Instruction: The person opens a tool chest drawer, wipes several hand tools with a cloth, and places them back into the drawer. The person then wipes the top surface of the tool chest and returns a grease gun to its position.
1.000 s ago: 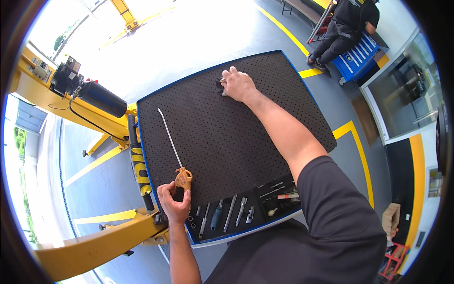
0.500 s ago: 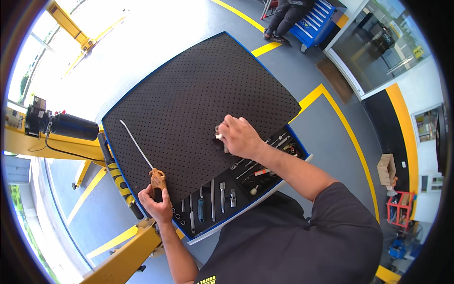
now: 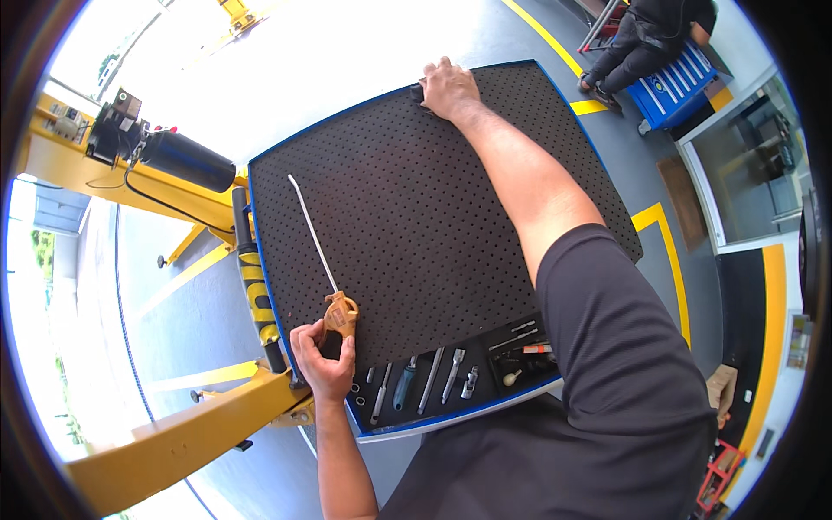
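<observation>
My left hand (image 3: 322, 360) is closed around the dark grip of an orange-tan blow gun (image 3: 340, 315). Its long thin pale tube reaches away over the black perforated mat (image 3: 407, 225) and bends slightly at the tip. At the mat's far edge, my right hand (image 3: 450, 89) is closed and pressed down on a dark cloth (image 3: 418, 92), mostly hidden under the fingers. The mat covers the top of a blue-edged tool cabinet. Below its near edge a drawer stands open, holding a blue-handled tool (image 3: 404, 386), a ratchet-like bar (image 3: 452, 374) and several other tools.
A yellow lift post and arm (image 3: 182, 433), with a black cylinder (image 3: 186, 159), stand close on the left. Back right, a person in dark clothes (image 3: 646, 43) is by a blue tool cart (image 3: 672, 91). A red rack (image 3: 719, 477) sits at the lower right.
My right hand has swept away from me, from the mat's near middle to its far edge, with the cloth. The view has shifted; my left hand still holds the blow gun.
</observation>
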The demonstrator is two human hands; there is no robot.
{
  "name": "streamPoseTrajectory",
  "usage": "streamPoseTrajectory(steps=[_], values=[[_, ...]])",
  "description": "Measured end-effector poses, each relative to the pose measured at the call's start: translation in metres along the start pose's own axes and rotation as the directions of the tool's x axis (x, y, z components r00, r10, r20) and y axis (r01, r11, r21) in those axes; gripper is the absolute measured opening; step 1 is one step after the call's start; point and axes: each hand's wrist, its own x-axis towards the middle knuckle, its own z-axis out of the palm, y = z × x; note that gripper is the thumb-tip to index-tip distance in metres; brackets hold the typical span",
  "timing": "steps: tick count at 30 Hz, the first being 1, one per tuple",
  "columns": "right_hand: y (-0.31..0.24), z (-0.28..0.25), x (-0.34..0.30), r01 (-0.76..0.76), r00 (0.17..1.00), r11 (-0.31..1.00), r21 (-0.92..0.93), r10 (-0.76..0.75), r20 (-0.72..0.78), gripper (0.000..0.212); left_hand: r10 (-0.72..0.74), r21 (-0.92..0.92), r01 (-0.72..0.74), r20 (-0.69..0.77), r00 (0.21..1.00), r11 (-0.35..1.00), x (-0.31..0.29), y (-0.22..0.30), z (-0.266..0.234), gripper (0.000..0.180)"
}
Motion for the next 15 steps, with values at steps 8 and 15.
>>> streamPoseTrajectory(steps=[8,15], values=[[0.042,-0.040,-0.206,0.255,0.966,0.941,0.220,-0.257,-0.023,0.024,0.003,0.008,-0.002,-0.052,0.999,1.000,-0.001,-0.001,-0.001,0.043],[0.047,-0.075,-0.346,0.283,0.957,0.928,0.243,-0.254,-0.142,0.020,0.015,0.037,-0.014,-0.041,0.999,0.999,0.003,0.001,0.003,0.045]])
